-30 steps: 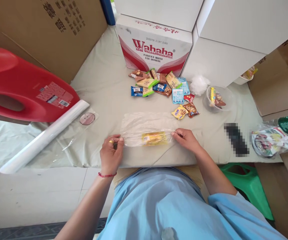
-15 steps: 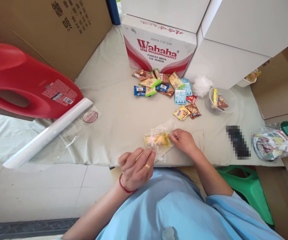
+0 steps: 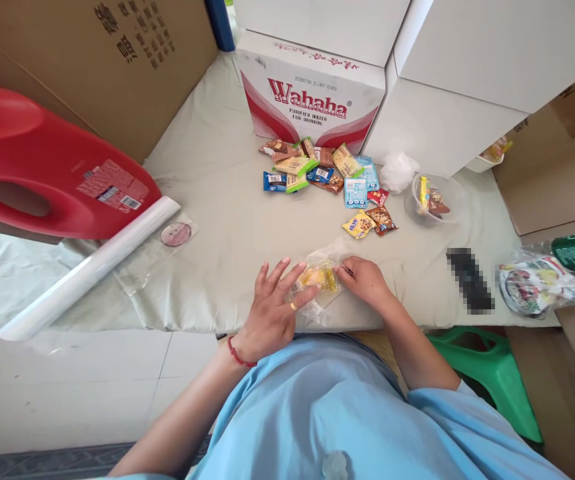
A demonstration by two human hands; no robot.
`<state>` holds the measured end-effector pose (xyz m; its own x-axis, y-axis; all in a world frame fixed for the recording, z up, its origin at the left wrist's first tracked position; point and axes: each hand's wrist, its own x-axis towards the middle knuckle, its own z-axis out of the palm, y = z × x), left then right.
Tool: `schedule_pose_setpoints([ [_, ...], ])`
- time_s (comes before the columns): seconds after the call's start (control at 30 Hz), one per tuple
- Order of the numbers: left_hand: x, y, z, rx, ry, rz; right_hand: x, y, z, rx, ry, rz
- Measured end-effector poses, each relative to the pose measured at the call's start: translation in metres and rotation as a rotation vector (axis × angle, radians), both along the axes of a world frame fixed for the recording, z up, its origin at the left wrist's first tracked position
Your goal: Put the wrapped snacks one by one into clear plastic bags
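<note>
Left hand [image 3: 273, 308] is palm down with the fingers spread wide, sitting over the left end of a yellow snack packet [image 3: 323, 276]. Can't really tell if the fingertips are pressing on it or just hovering, tbh. Right hand [image 3: 363, 277] is bunched up small, thumb and finger pinching the clear plastic [image 3: 334, 250] right by the packet's other end. So the packet's basically between the two hands, near the front edge of the worktop [image 3: 222, 267], with crinkly plastic around it.

Just past the right hand there's a small yellow bag [image 3: 358, 225] touching a brown bag [image 3: 381, 220]. Further back, a messy pile of snacks [image 3: 297, 165] sits up against the white Wahaha box [image 3: 312, 100], some overlapping. To the right of those is a scrunched white plastic clump [image 3: 400, 171], then a see-through bowl [image 3: 458, 210] with a couple of packets in it.

Over on the left, a long roll of plastic [image 3: 92, 270] lies at an angle in front of a big red jug [image 3: 67, 160], with a round pinkish disc [image 3: 176, 234] just beside its far end. Green stool [image 3: 507, 380] pokes out below, on the right.
</note>
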<state>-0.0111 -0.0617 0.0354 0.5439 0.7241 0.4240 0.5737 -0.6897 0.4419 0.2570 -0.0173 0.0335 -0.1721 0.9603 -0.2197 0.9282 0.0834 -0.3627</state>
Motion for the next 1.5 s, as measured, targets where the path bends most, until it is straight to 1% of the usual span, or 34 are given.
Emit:
schedule_pose_setpoints([
  [0.1,0.0,0.01,0.003,-0.055,0.122,0.081,0.002,0.001,-0.001,0.005,0.003,0.017],
  [0.17,-0.01,0.019,0.006,-0.105,0.155,0.147,0.004,0.001,-0.002,0.004,0.001,0.02],
  [0.23,-0.027,0.028,0.008,-0.134,0.161,0.192,0.005,0.0,-0.003,0.002,-0.006,0.028],
  [0.3,-0.047,0.034,0.005,-0.145,0.171,0.252,0.005,0.0,-0.003,0.0,-0.018,0.039],
  [0.33,-0.058,0.036,0.002,-0.15,0.183,0.302,0.004,0.0,-0.003,0.0,-0.025,0.042],
  [0.4,-0.077,0.037,-0.007,-0.162,0.193,0.451,0.003,0.0,-0.004,-0.001,-0.039,0.032],
  [0.47,-0.09,0.035,-0.015,-0.189,0.127,0.584,0.002,0.001,-0.004,-0.001,-0.05,0.016],
  [0.57,-0.095,0.029,-0.017,-0.293,-0.118,0.668,0.001,0.001,-0.004,-0.005,-0.064,0.012],
  [0.63,-0.087,0.026,-0.011,-0.371,-0.253,0.645,0.001,0.001,-0.004,-0.008,-0.075,0.012],
  [0.67,-0.082,0.025,-0.006,-0.387,-0.285,0.602,0.001,0.001,-0.004,-0.009,-0.084,0.009],
  [0.77,-0.064,0.027,0.007,-0.361,-0.258,0.349,0.0,0.001,-0.005,-0.004,-0.103,-0.004],
  [0.8,-0.058,0.03,0.01,-0.352,-0.232,0.289,0.0,0.0,-0.005,0.002,-0.103,-0.01],
  [0.83,-0.053,0.033,0.012,-0.35,-0.21,0.265,0.0,0.0,-0.006,0.01,-0.1,-0.016],
  [0.93,-0.039,0.047,0.013,-0.377,-0.147,0.293,0.0,-0.001,-0.007,0.028,-0.077,-0.023],
  [1.03,-0.028,0.065,0.009,-0.421,-0.033,0.258,-0.001,-0.001,-0.007,0.031,-0.059,-0.026],
  [1.07,-0.027,0.07,0.007,-0.444,-0.022,0.276,-0.001,-0.001,-0.007,0.032,-0.054,-0.027],
  [1.1,-0.026,0.075,0.004,-0.477,-0.035,0.326,-0.001,-0.001,-0.006,0.032,-0.051,-0.029],
  [1.2,-0.032,0.086,-0.006,-0.603,-0.131,0.589,-0.002,0.0,-0.005,0.019,-0.05,-0.047],
  [1.27,-0.041,0.09,-0.013,-0.633,-0.124,0.714,-0.002,0.0,-0.005,0.008,-0.039,-0.059],
  [1.33,-0.051,0.091,-0.017,-0.579,-0.101,0.794,-0.002,0.0,-0.005,0.006,-0.024,-0.064],
  [1.4,-0.06,0.085,-0.017,-0.498,-0.124,0.86,-0.002,0.0,-0.005,0.009,-0.016,-0.07],
  [1.47,-0.066,0.072,-0.012,-0.377,-0.161,0.92,-0.003,0.0,-0.005,0.012,-0.01,-0.08],
  [1.5,-0.067,0.062,-0.007,-0.282,-0.17,0.944,-0.003,0.0,-0.005,0.013,-0.006,-0.086],
])
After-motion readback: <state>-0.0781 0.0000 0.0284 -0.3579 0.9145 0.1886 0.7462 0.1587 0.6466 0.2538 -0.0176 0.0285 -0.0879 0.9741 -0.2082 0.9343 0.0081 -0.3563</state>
